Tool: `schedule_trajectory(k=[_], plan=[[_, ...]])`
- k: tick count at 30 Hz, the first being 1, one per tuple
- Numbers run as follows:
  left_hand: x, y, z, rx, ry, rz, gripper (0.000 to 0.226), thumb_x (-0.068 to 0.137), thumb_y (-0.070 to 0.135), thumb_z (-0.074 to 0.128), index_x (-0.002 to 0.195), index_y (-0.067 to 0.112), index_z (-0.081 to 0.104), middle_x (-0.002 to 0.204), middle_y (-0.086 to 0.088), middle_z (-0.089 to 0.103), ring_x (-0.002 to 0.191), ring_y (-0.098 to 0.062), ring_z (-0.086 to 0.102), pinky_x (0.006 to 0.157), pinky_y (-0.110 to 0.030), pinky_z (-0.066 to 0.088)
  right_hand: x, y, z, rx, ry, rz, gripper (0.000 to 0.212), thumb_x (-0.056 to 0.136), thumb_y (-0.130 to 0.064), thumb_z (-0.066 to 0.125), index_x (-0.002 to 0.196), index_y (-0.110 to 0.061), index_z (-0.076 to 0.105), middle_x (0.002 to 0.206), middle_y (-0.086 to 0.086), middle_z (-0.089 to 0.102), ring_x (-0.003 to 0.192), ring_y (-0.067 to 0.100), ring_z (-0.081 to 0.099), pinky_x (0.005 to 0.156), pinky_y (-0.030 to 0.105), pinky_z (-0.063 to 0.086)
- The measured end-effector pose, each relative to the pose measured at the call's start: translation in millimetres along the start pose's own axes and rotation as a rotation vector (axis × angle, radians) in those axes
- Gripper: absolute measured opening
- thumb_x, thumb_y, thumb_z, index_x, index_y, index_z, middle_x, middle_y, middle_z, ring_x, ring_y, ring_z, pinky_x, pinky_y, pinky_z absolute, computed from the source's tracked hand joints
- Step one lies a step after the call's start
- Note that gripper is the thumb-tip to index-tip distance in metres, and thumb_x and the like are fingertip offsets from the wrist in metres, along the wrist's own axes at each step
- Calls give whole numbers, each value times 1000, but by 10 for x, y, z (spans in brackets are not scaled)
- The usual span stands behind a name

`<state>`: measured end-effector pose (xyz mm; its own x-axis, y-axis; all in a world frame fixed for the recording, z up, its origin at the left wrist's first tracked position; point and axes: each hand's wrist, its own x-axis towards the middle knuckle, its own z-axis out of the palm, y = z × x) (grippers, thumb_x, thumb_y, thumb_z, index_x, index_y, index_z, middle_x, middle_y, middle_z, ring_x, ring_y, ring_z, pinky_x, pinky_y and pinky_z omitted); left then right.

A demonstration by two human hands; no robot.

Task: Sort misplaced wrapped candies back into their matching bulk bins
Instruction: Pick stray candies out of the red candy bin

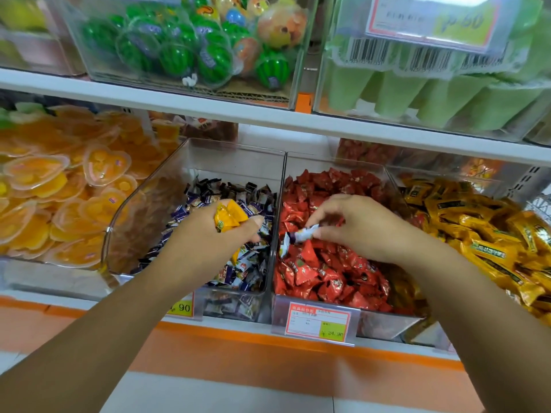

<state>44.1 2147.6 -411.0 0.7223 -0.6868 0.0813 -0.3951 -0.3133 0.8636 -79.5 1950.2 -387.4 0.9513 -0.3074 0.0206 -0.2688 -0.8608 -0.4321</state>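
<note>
Plainly, the right hand's fingertips (318,234) pinch a white-and-purple wrapped candy (299,234) by one end, while a second, similar wrapper seems to dangle just below it. The right hand (357,225) hovers over the red candies (322,269), so this piece is a stray. Its home, the purple-candy bin (143,210), sits at nine o'clock across the clear divider.

The left hand (205,231) is curled round a small bunch of yellow wrapped candies (229,217) above that purple bin. Their match, the yellow pile (477,222), lies at three o'clock, beyond the red bin (381,321).

Each candy looks light, with a hard core and a slick, crinkly wrapper. A pinch on the twisted tail may slip, so holding across the body seems surer.
</note>
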Motion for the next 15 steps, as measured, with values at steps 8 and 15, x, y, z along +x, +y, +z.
schedule_trajectory(k=[8,15], plan=[[-27,-21,83,-89,-189,14,22,79,44,69,68,30,57,61,4,65,55,-6,61,55,-19,46,75,-167,212,70,-84,4,22,89,-29,65,110,-25,62,95,-11,60,82,8,58,70,26,47],[-33,-77,135,-21,-268,56,29,75,36,79,66,28,52,50,14,48,45,-3,40,48,-10,34,117,-164,346,6,-59,-29,31,79,-34,76,105,-21,64,79,-15,52,70,0,48,58,12,35]])
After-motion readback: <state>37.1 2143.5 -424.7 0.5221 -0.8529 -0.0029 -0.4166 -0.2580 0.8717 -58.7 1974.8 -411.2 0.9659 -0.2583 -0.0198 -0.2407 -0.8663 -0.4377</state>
